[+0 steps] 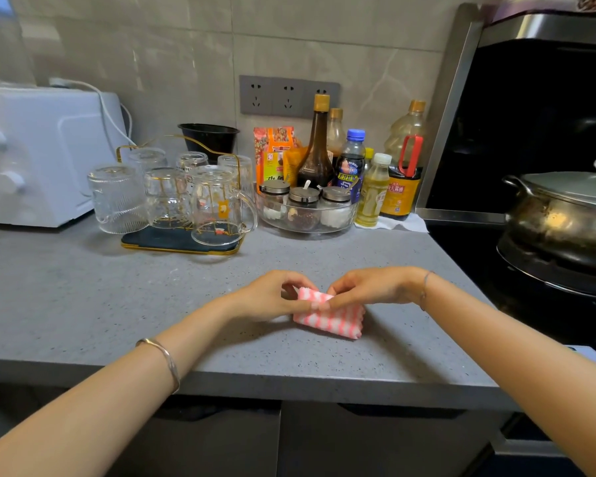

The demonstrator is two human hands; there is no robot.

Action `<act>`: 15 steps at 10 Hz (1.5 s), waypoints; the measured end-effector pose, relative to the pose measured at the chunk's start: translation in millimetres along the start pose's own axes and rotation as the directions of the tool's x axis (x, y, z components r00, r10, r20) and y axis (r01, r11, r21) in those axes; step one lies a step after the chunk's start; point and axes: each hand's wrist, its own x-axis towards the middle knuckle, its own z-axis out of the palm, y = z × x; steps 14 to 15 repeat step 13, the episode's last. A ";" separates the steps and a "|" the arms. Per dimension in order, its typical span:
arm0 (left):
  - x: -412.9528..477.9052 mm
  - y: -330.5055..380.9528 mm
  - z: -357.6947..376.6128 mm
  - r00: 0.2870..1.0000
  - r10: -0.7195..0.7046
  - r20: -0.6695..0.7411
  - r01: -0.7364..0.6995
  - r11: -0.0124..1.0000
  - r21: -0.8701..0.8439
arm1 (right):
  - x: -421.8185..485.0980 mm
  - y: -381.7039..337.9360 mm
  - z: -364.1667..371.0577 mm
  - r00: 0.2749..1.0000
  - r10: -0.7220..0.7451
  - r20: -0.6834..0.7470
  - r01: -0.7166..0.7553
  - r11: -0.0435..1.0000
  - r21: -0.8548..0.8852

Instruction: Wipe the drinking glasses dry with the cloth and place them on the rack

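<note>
A folded pink-and-white striped cloth (329,316) lies on the grey counter near its front edge. My left hand (272,296) and my right hand (369,287) meet over its far edge, and the fingertips of both pinch the cloth there. Further back on the left stands the rack (179,244), a dark tray with a gold wire frame. Several clear drinking glasses hang upside down on it, among them a ribbed glass (117,197) at the left and a handled glass mug (221,204) at the front right.
A white appliance (38,153) fills the back left. Behind the rack is a black bowl (210,137). Sauce bottles (317,146) and a clear tray of spice jars (305,210) stand at the back. A steel pot (565,215) sits on the stove at the right.
</note>
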 end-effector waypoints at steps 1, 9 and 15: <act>-6.7 -6.7 -10.1 0.956 0.112 -0.273 -0.089 0.992 0.094 | 6.0 2.5 -1.4 0.998 -0.051 -0.030 0.054 0.993 0.107; 1.7 -62.3 -77.6 0.599 0.325 -0.732 0.293 0.763 0.577 | 185.9 -44.1 -23.8 0.789 0.360 -0.497 0.134 0.690 0.712; 0.7 -61.3 -76.2 0.623 0.290 -0.726 0.300 0.769 0.565 | 168.2 -34.8 -28.6 0.726 0.186 -0.662 0.090 0.929 0.359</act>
